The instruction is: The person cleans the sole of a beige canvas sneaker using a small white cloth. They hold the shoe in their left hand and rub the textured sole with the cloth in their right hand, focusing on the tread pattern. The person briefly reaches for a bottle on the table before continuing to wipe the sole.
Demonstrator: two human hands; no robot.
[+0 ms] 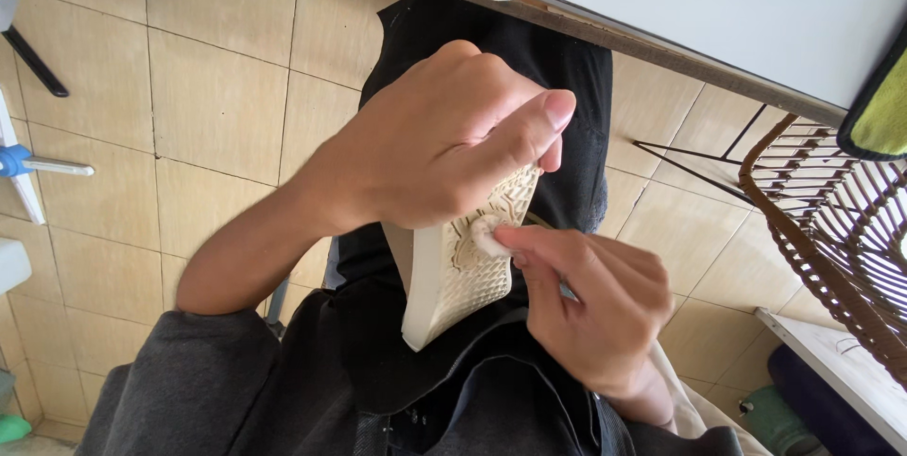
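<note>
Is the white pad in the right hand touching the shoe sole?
Touching: the head view shows the right hand pressing the white pad against the shoe sole.

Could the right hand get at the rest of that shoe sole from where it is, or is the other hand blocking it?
Probably yes for the lower part. The right hand already presses a small white pad on the cream shoe sole, and the tread below lies bare. The left hand covers the upper end.

Cream shoe [453,276] lying tilted over lap, patterned sole facing up; small white wad [488,237] pressing against sole.
</note>
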